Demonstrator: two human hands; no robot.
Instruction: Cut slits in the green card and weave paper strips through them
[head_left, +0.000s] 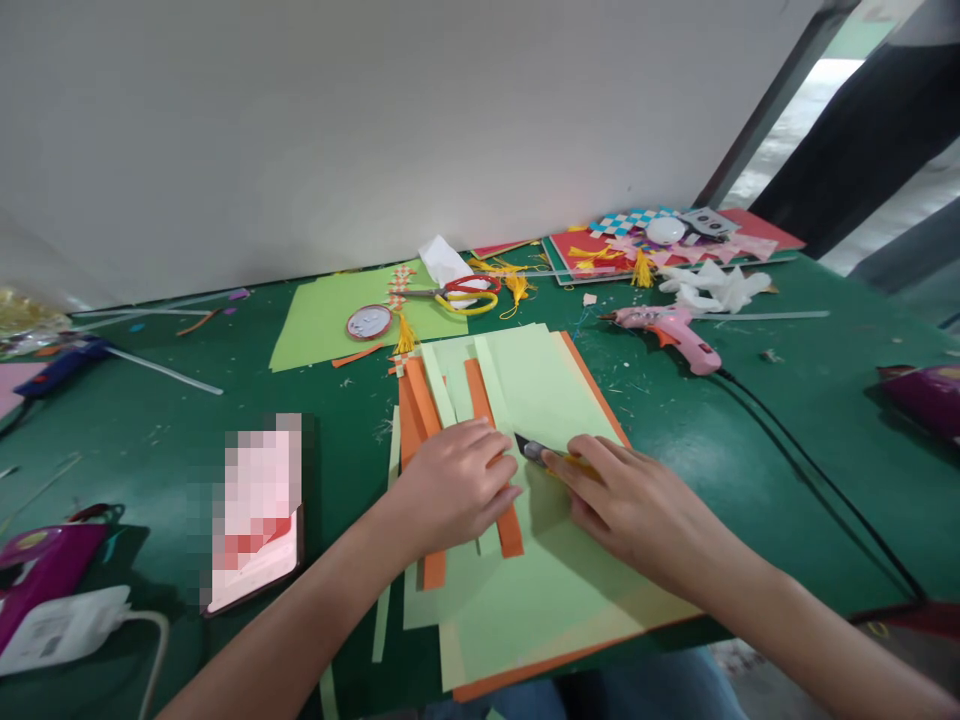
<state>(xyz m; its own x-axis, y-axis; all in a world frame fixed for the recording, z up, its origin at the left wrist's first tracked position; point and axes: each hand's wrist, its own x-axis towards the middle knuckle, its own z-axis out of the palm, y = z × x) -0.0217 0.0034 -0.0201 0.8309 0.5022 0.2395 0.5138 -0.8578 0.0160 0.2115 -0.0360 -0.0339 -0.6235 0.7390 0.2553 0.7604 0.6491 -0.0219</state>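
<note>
apparently, orange strips (512,530) are cut, the green sheet (540,600) by the near desk (825,400) edge whole; our right hand (622,490) grips a craft knife (532,450), our left hand (457,480) atop strips, clasp unclear.

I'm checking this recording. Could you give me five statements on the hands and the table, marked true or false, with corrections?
1. The right hand holds a craft knife. True.
2. The left hand grips the scissors. False: the left hand lies over paper strips; the scissors lie farther back.
3. A pink glue gun lies on the green table. True.
4. The phone lies to the right of the right hand. False: the phone is on the left, beyond the left forearm.
5. The paper strips include orange and light green ones. True.
</note>
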